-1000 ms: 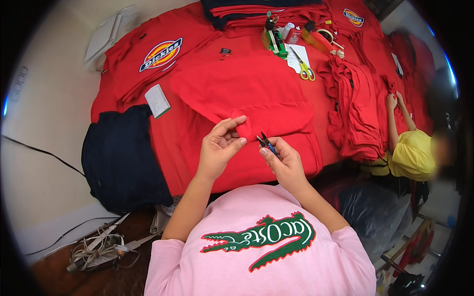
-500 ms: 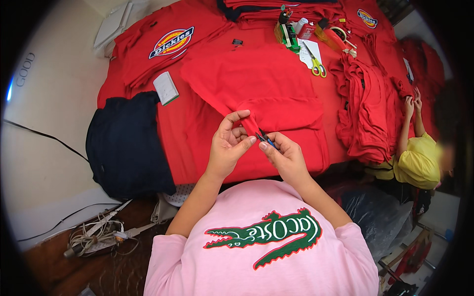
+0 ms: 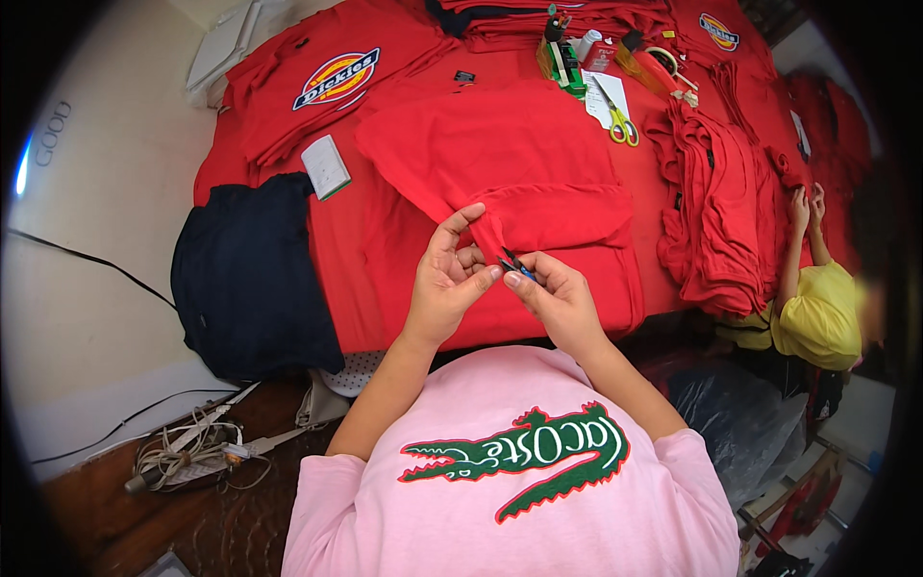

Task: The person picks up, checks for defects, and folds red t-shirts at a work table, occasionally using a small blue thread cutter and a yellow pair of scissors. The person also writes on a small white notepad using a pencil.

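Observation:
A red shirt lies spread on the table in front of me, one narrow end of it drawn up toward my body. My left hand pinches that end between its fingers. In my right hand is a small pair of thread snips with dark blades and a bit of blue. The blades sit against the edge of the red cloth, close to my left thumb. My right fingers cover most of the snips' handle.
Left of the shirt lie folded navy cloth and a small notepad. Yellow-green scissors rest on paper beyond. A bundle of red garments is on the right, near a co-worker in a yellow top. Tangled cords lie lower left.
The whole view has shifted slightly. My hands stay on the same end of the red shirt, with the snips still against its edge.

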The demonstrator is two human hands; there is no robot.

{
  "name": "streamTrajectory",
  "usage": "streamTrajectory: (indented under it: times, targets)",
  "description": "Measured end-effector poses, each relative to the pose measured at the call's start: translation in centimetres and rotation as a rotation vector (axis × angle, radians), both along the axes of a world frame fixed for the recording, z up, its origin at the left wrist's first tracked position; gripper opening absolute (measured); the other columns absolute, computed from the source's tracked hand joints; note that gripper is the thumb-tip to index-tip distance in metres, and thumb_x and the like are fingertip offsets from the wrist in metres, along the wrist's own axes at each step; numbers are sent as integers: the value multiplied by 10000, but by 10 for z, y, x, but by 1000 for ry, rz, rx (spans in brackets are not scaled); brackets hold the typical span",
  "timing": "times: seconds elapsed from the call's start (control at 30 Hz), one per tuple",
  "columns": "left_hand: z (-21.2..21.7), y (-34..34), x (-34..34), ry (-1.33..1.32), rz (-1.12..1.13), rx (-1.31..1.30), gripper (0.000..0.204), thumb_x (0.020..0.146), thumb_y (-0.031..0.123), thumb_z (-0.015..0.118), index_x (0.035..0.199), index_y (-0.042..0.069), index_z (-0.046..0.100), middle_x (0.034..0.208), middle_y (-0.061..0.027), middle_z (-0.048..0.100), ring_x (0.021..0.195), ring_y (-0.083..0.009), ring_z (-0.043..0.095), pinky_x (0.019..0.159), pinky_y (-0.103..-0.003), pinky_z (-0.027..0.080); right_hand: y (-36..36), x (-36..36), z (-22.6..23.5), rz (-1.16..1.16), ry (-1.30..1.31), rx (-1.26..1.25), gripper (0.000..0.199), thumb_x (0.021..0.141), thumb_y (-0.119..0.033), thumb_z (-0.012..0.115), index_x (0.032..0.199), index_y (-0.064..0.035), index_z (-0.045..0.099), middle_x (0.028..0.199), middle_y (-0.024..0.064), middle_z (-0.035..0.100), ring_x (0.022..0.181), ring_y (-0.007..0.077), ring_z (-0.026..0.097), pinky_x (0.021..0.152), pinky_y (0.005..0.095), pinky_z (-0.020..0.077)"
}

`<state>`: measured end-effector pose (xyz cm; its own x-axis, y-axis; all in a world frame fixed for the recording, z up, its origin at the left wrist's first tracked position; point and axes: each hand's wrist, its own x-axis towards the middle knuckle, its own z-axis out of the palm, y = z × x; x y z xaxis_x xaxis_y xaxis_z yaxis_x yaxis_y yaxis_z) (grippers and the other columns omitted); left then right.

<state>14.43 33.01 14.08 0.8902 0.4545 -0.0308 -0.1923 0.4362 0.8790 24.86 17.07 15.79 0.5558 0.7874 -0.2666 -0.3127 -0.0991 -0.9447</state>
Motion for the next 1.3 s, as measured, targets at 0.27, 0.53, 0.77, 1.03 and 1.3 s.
streamTrajectory:
  times: [0.27, 0.53, 0.77, 1.03, 1.3]
  targets:
    - [3, -3, 5, 8, 8, -8, 751, 862, -129, 727, 1536, -4, 419, 1555, -95, 447, 958, -65, 615, 887, -228, 540, -5, 7, -11, 27, 343, 38, 155, 1074, -224, 642, 1024, -78, 647, 726, -80, 480, 582, 10, 346, 492, 196, 241]
    - [-7, 6, 3, 33, -11, 29, 761, 859, -111, 727, 1544, 1, 414, 1506, -91, 483, 1052, -95, 641, 944, -251, 539, -18, 56, -40, -309, 117, -25, 207, 1065, -301, 658, 1036, -98, 681, 707, -55, 517, 525, 17, 422, 446, 203, 351]
    - [-2, 11, 9, 7, -62, 69, 764, 865, -78, 744, 1546, 8, 407, 1482, -93, 492, 1109, -116, 637, 972, -266, 537, -125, 246, -201, -617, -688, -632, 352, 1038, -335, 666, 1147, 0, 662, 804, 170, 695, 724, 307, 676, 686, 407, 544]
    - [-6, 13, -13, 78, 41, 107, 758, 878, -51, 765, 1546, 23, 415, 1477, -104, 520, 1235, -151, 619, 1039, -284, 515, -96, 231, -181, -459, -1339, -799, 475, 911, -136, 724, 1357, -14, 612, 1381, 264, 564, 1250, 435, 574, 1045, 490, 484]
    - [-16, 18, -20, 355, -28, 256, 332, 978, 7, 688, 1310, 24, 698, 1234, -44, 727, 1132, -93, 645, 976, -258, 513, 21, 224, -113, -367, -1318, -394, 278, 983, -164, 667, 1194, 17, 681, 1163, 228, 696, 1093, 423, 666, 964, 497, 525]
